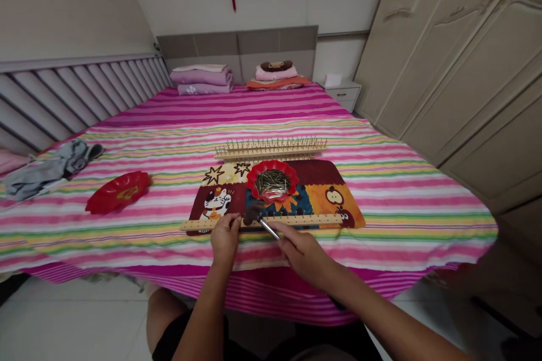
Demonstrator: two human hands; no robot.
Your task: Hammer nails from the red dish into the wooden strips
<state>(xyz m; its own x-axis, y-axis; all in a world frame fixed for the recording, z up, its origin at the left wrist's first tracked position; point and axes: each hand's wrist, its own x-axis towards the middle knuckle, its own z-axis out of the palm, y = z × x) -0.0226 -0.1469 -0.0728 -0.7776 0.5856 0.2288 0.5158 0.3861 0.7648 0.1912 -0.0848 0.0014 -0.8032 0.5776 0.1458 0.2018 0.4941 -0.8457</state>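
My right hand point(302, 251) grips a hammer point(269, 228) by its handle. The dark hammer head, smeared by motion, is just over a pale wooden strip point(296, 221) lying near the front of a patterned mat point(353, 203). Beside the head, my left hand point(225, 242) is closed in a pinch at the strip, on what looks like a thin nail, largely hidden by the fingertips. Small dark marks or nail heads run along the strip. Behind it, a red scalloped bowl point(251, 176) holds many loose nails point(273, 183).
Behind the bowl lie wooden strips point(271, 152) bristling with upright nails. A red scalloped plate point(118, 192) and grey cloth point(55, 166) are on the left of the striped bed point(381, 175). Folded bedding point(203, 79) sits by the headboard; a wardrobe point(457, 56) stands right.
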